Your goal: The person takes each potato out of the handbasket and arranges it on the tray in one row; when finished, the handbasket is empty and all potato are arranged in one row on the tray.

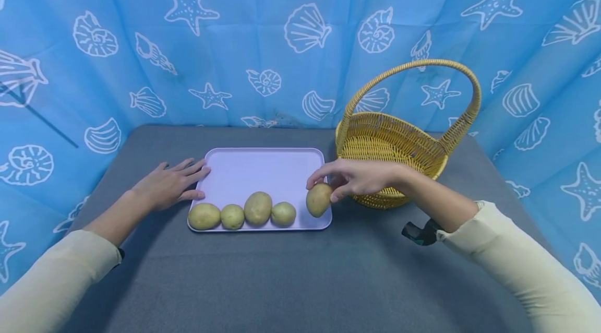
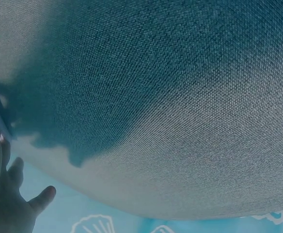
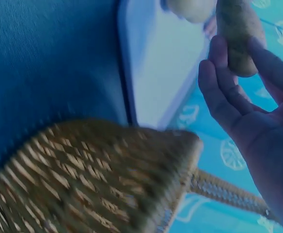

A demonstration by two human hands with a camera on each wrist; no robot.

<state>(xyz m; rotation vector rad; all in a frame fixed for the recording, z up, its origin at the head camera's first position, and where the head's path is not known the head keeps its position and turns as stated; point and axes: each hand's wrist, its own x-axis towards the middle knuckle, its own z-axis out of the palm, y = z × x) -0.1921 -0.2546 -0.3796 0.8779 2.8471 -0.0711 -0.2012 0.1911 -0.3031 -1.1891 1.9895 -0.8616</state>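
In the head view my right hand [image 1: 359, 176] pinches a potato [image 1: 319, 200] between thumb and fingers, over the right end of a pale lilac tray [image 1: 258, 168]. The right wrist view shows that same potato [image 3: 238, 39] at the fingertips of the hand [image 3: 258, 116]. Along the tray's near edge lie several more potatoes [image 1: 257, 209] in a row, side by side. My left hand [image 1: 173, 184] lies flat with its fingers spread, fingertips at the tray's left rim. Only part of the left hand [image 2: 10, 194] enters the left wrist view.
A yellow wicker basket [image 1: 389, 124] with a tall arched handle [image 1: 422, 64] stands right of the tray, partly behind my right forearm. Grey cloth [image 1: 263, 281] covers the table. Behind it hangs a blue curtain [image 1: 235, 51] printed with shells and starfish.
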